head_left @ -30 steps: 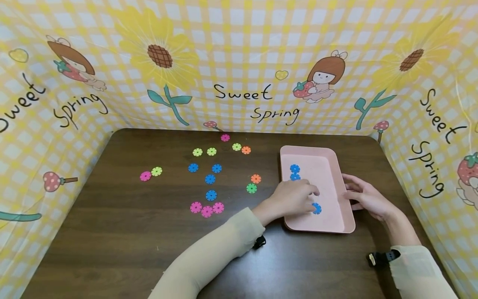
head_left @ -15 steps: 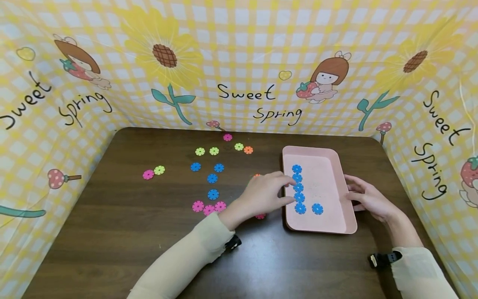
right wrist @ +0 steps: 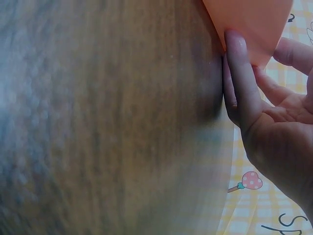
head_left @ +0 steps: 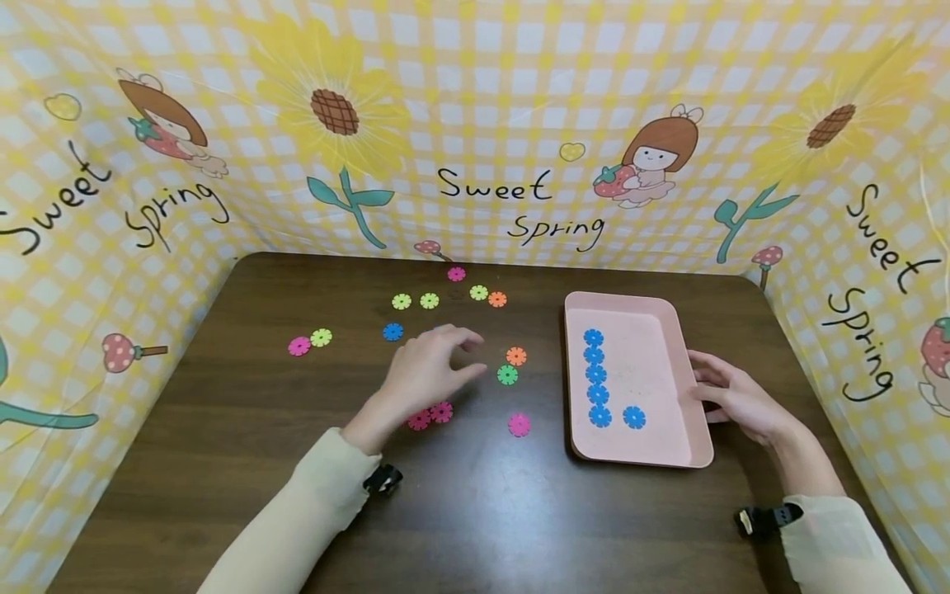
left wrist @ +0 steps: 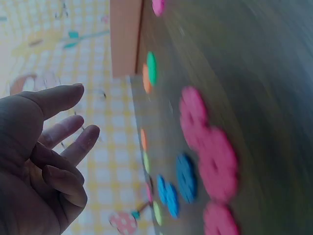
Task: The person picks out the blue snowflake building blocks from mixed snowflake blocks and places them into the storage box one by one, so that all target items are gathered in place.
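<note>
A: What lay nearest the person?

B: Two pale sleeves [head_left: 297,511], with a dark band [head_left: 382,480] at each wrist. Past them, on the brown surface [head_left: 460,528], lay a lone pink disc [head_left: 519,425], left of the pink tray [head_left: 653,355].

A: And inside the tray?

B: Five blue discs [head_left: 596,374] ran in a touching column along its left side. A sixth blue disc [head_left: 634,417] lay apart, right of the column's near end.

A: Was the right hand [head_left: 742,400] holding the tray?

B: Touching it, rather. The fingers lay extended against the outer right wall, and that grip was not curled round anything.

A: The left?

B: The left hand [head_left: 419,371] hovered over the surface, its grip holding nothing, thumb and forefinger well parted. The left wrist view showed a row of three pink discs [left wrist: 215,164] below, with three blue discs [left wrist: 186,177] beyond.

A: Farther out?

B: A green disc [head_left: 508,375] sat beside an orange disc [head_left: 516,356], between left hand and tray. More yellow-green discs [head_left: 429,301] lay toward the far edge, before a yellow-checked cloth [head_left: 475,99] lettered "Sweet Spring".
</note>
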A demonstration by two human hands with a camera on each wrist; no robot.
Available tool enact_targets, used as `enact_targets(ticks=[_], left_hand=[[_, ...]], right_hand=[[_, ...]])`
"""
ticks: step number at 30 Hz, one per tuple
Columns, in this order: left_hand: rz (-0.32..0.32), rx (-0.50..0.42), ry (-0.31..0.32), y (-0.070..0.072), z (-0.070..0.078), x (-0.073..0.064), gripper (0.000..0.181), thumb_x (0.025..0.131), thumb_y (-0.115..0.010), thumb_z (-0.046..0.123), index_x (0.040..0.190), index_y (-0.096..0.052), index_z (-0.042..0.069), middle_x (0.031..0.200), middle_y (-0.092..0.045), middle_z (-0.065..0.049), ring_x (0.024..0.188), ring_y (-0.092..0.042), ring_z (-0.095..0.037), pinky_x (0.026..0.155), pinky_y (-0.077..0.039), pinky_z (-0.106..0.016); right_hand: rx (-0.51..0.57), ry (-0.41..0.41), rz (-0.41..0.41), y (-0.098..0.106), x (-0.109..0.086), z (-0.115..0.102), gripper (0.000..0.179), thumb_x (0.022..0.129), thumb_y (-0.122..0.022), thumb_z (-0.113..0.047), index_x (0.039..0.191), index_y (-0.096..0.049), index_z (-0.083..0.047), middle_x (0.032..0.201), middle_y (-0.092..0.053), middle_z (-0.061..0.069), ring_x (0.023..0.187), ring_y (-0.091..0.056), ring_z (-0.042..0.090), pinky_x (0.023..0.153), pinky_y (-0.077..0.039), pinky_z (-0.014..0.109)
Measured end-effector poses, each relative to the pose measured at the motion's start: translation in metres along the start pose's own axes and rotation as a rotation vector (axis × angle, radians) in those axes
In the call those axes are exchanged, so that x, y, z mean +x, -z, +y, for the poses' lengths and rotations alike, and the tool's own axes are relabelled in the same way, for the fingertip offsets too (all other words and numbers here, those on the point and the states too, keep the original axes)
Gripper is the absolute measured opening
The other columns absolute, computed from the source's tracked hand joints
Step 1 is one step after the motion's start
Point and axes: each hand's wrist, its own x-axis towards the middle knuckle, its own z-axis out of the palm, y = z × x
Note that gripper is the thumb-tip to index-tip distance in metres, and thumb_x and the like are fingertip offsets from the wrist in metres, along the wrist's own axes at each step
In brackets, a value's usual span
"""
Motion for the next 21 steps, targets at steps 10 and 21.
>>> enact_targets(ticks=[10, 21], left_hand=[[0.070, -0.009, 0.220, 0.022, -0.066, -0.008, 0.042, 0.093, -0.080, 0.040, 0.127, -0.072, 0.017, 0.117, -0.072, -0.004, 0.099, -0.069, -0.029, 0.071, -0.054, -0.051], [0.068, 0.046, 0.362, 0.040, -0.108, -0.005, 0.047, 0.094, -0.078, 0.038, 0.128, -0.070, 0.008, 0.113, -0.068, -0.012, 0.097, -0.064, -0.031, 0.074, -0.051, -0.049]], right_hand=[[0.006, -0.001, 0.000, -0.002, 0.000, -0.001, 0.074, 0.105, -0.057, -0.006, 0.163, -0.012, 0.004, 0.142, -0.043, 0.039, 0.100, -0.066, 0.010, 0.077, -0.061, 0.044], [0.001, -0.001, 0.009, -0.001, -0.001, -0.001, 0.074, 0.104, -0.058, -0.007, 0.162, -0.013, 0.005, 0.138, -0.048, 0.034, 0.100, -0.067, 0.011, 0.077, -0.061, 0.044]])
